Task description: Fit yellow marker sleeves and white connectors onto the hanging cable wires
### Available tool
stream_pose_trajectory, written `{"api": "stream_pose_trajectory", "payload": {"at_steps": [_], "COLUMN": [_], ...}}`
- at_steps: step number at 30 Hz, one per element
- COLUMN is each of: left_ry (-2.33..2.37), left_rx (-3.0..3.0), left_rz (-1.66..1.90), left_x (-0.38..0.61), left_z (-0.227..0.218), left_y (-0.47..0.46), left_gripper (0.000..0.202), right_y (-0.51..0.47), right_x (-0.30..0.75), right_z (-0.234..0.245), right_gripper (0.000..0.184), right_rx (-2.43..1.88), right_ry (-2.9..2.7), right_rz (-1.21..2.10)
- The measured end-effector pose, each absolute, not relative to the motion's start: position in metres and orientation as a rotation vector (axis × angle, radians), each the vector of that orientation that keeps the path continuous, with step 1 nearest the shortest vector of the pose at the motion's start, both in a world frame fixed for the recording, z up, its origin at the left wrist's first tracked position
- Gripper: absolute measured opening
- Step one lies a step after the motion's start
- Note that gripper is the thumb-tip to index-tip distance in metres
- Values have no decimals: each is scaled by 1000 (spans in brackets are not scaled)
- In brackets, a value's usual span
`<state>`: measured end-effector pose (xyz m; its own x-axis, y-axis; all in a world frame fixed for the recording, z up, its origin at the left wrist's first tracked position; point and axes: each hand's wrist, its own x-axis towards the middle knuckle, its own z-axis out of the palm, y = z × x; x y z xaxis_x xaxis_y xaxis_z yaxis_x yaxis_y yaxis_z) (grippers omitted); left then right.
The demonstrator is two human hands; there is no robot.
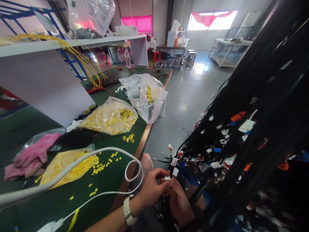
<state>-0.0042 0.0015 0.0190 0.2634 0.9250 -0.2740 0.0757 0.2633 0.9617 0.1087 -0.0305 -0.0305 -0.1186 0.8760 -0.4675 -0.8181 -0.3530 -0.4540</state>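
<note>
Below the table's edge, my left hand (pixel 154 187), with a watch (pixel 129 211) on its wrist, pinches a small white plug connector (pixel 167 178) between thumb and forefinger. My right hand (pixel 180 201) closes on the same connector from the right, partly hiding its wires. Just above the hands, more white connectors (pixel 174 161) stick up on black wire branches. These belong to a big hanging bundle of black wire harnesses (pixel 231 96), its ends fitted with white, orange and blue connectors.
On the green table (pixel 116 183) at left lie bags of small yellow parts (pixel 113 116), loose yellow pieces (pixel 101 166), pink gloves (pixel 36 154) and a looping white cable (pixel 96 153). A plastic-lined tub (pixel 149 100) stands by the edge. A person (pixel 151 43) sits in the background.
</note>
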Motion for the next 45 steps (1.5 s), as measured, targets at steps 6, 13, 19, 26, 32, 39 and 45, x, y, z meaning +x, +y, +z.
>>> {"api": "stream_pose_trajectory", "payload": {"at_steps": [6, 13, 19, 26, 32, 39, 45], "left_ry": [1103, 1048, 1138, 1186, 1125, 1080, 1117], "left_rx": [1138, 973, 1095, 1231, 1093, 986, 1033], "left_rz": [757, 724, 742, 764, 755, 763, 761], "left_x": [-7, -5, -6, -8, -6, -3, -5], "left_z": [19, 18, 14, 15, 19, 18, 10], "left_y": [5, 5, 7, 7, 6, 6, 6], "left_gripper": [35, 42, 32, 26, 32, 33, 29], "right_y": [-29, -28, -28, -28, -27, -28, -29], "right_x": [110, 112, 110, 109, 110, 110, 109], "right_z": [-31, -25, -25, -26, -25, -26, -24], "right_gripper": [29, 29, 29, 29, 29, 30, 32], "right_rx": [-815, -809, -826, -818, -825, -842, -852], "right_ry": [-66, -83, -77, -21, -72, -84, -50], "right_rz": [1756, 1750, 1743, 1754, 1734, 1727, 1726]}}
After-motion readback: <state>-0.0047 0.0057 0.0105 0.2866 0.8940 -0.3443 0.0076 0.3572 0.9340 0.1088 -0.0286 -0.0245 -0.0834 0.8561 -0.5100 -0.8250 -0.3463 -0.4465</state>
